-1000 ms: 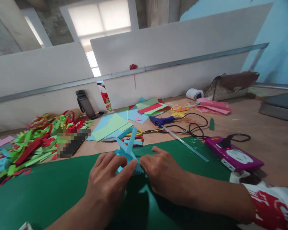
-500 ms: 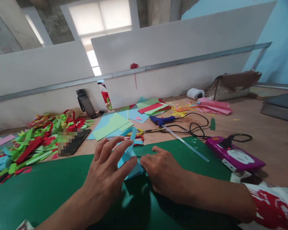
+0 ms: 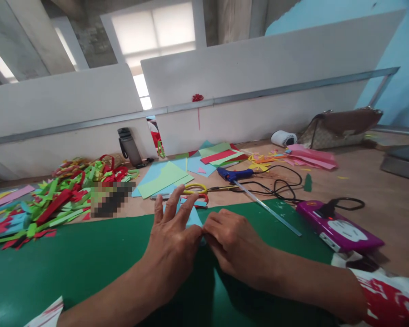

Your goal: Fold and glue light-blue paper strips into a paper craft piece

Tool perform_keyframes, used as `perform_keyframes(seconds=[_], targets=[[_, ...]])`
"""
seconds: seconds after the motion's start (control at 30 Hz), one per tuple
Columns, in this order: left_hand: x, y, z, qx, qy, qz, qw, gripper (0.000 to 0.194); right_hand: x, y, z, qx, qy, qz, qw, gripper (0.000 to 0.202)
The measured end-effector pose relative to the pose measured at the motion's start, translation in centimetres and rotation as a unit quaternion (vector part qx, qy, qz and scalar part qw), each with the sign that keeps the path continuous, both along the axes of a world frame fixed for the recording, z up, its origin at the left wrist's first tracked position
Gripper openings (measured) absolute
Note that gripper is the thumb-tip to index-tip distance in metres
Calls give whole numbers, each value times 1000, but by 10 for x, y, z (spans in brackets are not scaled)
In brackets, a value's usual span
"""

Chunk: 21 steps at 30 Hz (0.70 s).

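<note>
A light blue folded paper piece (image 3: pixel 193 219) shows between my hands over the green mat (image 3: pixel 98 254), mostly hidden behind the fingers. My left hand (image 3: pixel 177 231) has its thumb at the paper's near edge, with the other fingers spread above it. My right hand (image 3: pixel 230 238) is curled, thumb and forefinger pinched at the paper's right edge, touching my left thumb. Just beyond the fingers lie yellow-handled scissors (image 3: pixel 195 187) and a red-handled pair (image 3: pixel 202 198).
A blue glue gun (image 3: pixel 235 174) with a clear stick (image 3: pixel 269 209) lies beyond my right hand. Right of it is a purple power strip (image 3: pixel 339 227). Paper scraps (image 3: pixel 54 204) are heaped left; coloured sheets (image 3: pixel 163 179) and a dark bottle (image 3: pixel 130 147) stand behind.
My left hand has moved right, its thumb now meeting my right fingers. The blue paper sits lower and is more hidden. The view has shifted slightly.
</note>
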<state>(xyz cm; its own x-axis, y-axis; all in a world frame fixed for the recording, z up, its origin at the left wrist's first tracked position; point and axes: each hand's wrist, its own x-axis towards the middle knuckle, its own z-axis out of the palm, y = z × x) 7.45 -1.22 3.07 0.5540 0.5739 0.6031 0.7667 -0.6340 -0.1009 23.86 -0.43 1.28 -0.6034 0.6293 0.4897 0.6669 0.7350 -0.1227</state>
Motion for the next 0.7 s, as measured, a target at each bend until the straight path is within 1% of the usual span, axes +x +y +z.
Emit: perform_keyframes(seconds=[0.1, 0.37, 0.7], targets=[[-1, 2, -2, 7, 2, -12, 1000, 25, -1, -1, 0, -15, 13, 1, 1000, 13], [-3, 3, -5, -17, 4, -14, 1000, 25, -2, -2, 5, -97, 49, -35, 994, 11], [-3, 2, -5, -29, -4, -21, 999, 28, -1, -2, 9, -137, 55, -32, 989, 17]])
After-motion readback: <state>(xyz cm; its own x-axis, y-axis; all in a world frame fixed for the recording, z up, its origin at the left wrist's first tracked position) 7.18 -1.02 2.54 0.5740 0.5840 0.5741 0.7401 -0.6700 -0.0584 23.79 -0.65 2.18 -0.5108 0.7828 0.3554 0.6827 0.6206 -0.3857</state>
